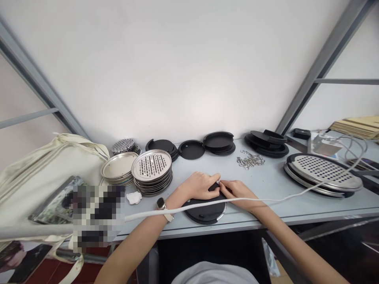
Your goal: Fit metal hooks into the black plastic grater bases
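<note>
A black round disc [204, 213] with a thin silver rim at its right lies near the table's front edge. My left hand [204, 186] rests over its upper part, with thumb and forefinger closed around a small piece at the disc's top right. Close against it, my right hand [235, 190] pinches at the same spot, fingertips together. The small light-coloured bit between the fingertips is too small to name. A white cable [189, 206] passes in front of both wrists and over the disc.
Stacked metal grater discs [152, 167] and plain metal discs [117, 167] stand at left, beside a cream bag [38, 177]. Black discs [219, 141] line the wall. Metal hooks [250, 159] lie right of centre; large perforated discs [322, 169] are at right.
</note>
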Demonstrator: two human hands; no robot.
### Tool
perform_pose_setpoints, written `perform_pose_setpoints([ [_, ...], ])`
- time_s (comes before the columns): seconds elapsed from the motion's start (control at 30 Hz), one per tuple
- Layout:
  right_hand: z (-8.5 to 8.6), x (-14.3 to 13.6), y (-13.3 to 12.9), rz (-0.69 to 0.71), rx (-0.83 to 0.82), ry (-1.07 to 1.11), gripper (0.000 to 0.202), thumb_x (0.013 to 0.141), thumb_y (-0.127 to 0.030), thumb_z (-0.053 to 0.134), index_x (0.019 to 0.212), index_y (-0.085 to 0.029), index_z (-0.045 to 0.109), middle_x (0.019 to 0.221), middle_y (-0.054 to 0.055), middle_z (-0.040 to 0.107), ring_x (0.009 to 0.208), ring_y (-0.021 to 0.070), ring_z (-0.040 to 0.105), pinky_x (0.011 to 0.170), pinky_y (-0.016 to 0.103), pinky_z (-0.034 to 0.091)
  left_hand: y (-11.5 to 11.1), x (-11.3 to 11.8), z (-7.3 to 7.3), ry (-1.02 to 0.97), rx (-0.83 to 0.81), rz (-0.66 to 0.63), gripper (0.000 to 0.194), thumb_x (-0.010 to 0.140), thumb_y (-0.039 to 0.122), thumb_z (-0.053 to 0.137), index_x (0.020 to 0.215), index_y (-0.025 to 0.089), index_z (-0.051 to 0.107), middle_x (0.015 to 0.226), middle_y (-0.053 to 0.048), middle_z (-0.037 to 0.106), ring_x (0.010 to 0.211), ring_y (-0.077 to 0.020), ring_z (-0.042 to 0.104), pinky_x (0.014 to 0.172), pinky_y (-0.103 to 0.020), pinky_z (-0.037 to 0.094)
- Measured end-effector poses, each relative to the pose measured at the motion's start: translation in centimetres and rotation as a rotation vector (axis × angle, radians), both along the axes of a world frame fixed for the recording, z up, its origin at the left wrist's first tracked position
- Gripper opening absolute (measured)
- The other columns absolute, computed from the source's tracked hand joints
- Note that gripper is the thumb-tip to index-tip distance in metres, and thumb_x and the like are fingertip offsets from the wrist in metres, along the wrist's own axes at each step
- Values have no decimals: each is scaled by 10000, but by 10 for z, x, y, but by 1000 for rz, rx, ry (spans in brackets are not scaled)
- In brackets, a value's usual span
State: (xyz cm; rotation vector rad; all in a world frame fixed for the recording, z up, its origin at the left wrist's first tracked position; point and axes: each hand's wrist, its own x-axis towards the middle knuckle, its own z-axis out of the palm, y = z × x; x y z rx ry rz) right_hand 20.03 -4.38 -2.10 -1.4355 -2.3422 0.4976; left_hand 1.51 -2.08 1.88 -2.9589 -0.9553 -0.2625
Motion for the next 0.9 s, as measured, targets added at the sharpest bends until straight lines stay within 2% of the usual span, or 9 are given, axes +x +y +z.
perform_pose_setpoints([
  [0.9,0,-2,0,-15,18,-11,432,939,-357,231,691,-188,541,673,46,628,563,141,532,567,245,334,0,1,-1,-26,18,27,182,810,331,458,905,181,497,691,-36,641,575,-178,587,510,-261,336],
])
